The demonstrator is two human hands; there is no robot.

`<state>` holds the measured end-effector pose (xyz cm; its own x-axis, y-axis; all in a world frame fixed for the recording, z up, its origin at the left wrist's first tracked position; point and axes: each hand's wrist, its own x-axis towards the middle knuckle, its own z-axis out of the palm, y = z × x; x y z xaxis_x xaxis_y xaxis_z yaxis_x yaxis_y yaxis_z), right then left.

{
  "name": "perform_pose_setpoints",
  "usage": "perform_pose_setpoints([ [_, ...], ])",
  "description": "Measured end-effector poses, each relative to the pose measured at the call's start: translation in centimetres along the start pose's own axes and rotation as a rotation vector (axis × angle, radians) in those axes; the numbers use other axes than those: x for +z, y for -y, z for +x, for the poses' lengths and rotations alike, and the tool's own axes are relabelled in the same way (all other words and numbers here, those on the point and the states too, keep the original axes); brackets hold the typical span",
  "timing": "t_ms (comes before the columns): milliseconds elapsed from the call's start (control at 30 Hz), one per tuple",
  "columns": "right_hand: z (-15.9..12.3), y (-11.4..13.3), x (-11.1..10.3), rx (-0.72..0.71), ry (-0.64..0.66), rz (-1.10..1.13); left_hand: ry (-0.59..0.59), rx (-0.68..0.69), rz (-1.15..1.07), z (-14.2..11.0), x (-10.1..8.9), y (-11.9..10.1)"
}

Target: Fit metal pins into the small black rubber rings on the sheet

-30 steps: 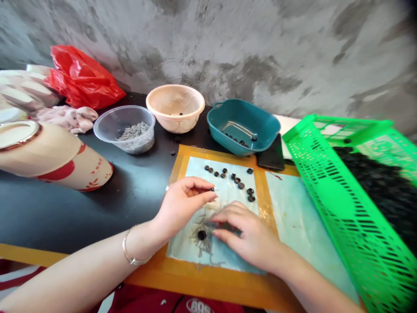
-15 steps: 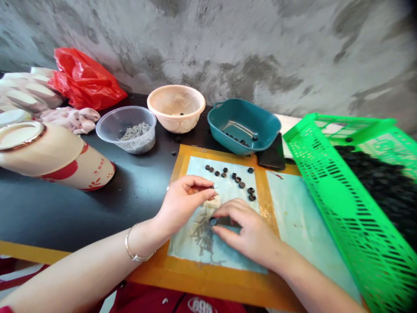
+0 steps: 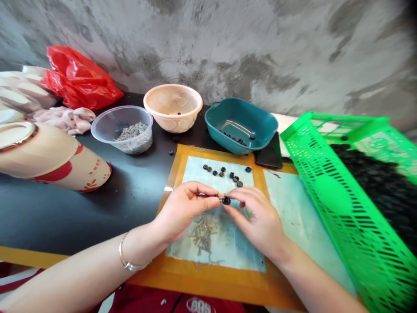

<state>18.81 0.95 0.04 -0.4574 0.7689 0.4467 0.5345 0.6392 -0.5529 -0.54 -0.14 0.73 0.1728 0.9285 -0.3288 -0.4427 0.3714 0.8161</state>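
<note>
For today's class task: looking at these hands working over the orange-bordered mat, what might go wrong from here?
The small dark ring pinched between the left hand and right hand might slip and get lost among the loose thin sticks below. Either hand could brush the row of dark rings just beyond. The dark heap in the tilted green basket might spill onto the orange-bordered mat.
</note>
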Motion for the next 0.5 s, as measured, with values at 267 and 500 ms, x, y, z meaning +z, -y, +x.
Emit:
perform_pose_setpoints([
  [267, -0.3, 0.6, -0.2, 0.045, -0.071, 0.080, 0.021, -0.041, -0.089, -0.2, 0.2, -0.3],
  [500, -0.6, 1.2, -0.6, 0.095, -0.089, 0.113, -0.016, 0.026, 0.111, -0.3, 0.2, -0.3],
])
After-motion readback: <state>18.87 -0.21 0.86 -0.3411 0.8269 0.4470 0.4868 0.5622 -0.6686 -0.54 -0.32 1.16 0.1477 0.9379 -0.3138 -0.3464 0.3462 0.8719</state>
